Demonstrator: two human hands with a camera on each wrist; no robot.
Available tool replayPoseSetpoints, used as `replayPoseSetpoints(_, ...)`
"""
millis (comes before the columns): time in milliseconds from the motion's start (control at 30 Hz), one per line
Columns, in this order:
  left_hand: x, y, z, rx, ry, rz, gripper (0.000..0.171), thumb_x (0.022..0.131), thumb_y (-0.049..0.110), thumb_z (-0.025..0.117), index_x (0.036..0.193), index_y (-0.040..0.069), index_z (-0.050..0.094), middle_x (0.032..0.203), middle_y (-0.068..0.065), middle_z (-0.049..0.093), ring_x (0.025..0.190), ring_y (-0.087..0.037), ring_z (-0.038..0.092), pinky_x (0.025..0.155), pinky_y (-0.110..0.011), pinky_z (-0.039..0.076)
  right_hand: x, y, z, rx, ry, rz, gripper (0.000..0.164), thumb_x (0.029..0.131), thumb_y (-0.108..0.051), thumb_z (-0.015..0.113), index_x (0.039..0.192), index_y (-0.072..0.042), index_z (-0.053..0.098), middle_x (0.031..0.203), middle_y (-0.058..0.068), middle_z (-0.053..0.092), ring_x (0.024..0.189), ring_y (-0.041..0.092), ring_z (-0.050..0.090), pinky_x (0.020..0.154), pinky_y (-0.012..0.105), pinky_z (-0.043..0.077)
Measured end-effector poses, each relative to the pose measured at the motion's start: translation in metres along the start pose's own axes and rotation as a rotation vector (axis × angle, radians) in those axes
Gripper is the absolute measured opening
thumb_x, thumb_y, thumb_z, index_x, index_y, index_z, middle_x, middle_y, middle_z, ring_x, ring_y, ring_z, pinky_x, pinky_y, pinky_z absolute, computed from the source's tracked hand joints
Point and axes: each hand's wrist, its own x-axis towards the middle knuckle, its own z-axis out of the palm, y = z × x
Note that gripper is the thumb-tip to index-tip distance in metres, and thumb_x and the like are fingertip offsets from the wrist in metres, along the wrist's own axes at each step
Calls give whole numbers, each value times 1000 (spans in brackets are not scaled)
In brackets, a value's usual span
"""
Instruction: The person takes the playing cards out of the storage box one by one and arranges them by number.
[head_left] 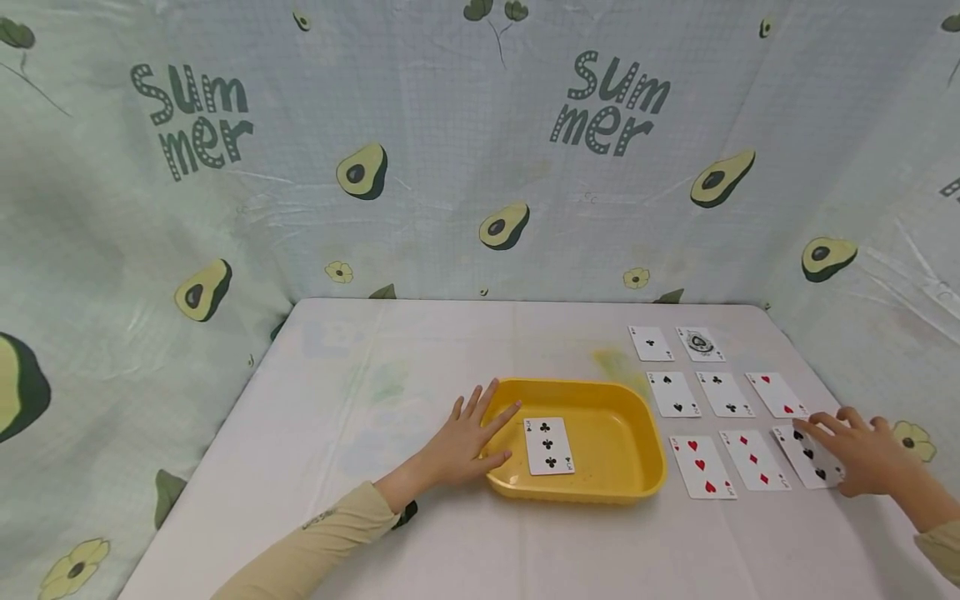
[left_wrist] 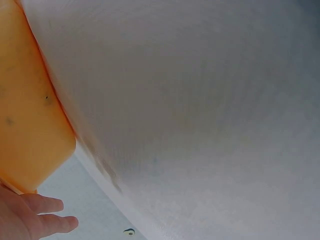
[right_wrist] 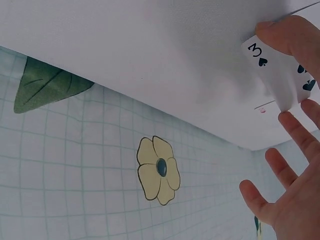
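My left hand (head_left: 457, 446) rests with spread fingers at the left rim of a yellow plastic tray (head_left: 611, 487); the left wrist view shows straight fingers (left_wrist: 47, 223) beside the tray's side. Inside the tray lies a three of clubs playing card (head_left: 549, 447), face up. At the front right, my right hand (head_left: 862, 450) pinches a three of spades card (head_left: 806, 457) between thumb and fingertips. In the right wrist view this card (right_wrist: 272, 75) bows between the thumb at one edge and fingers at the other, the remaining fingers stretched out.
Left of that card lie a three of diamonds (head_left: 754, 460) and a three of hearts (head_left: 702, 468). Behind are twos, among them the two of hearts (head_left: 777, 395), then two aces, one the ace of spades (head_left: 701, 343). A printed cloth (head_left: 450, 208) hangs behind the white table (head_left: 360, 350).
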Motion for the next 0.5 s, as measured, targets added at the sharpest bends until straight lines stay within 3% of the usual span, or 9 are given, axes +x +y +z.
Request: replayPoseSetpoints(500, 1, -1, 0, -10, -15, -15, 64, 89, 46, 41, 144, 27, 14, 151, -15, -3, 134, -45, 14, 101, -62, 21, -2, 0, 2, 10, -4, 10, 93, 40, -27, 87, 120, -13, 40, 108, 13, 48, 97, 42, 39, 72, 61, 32)
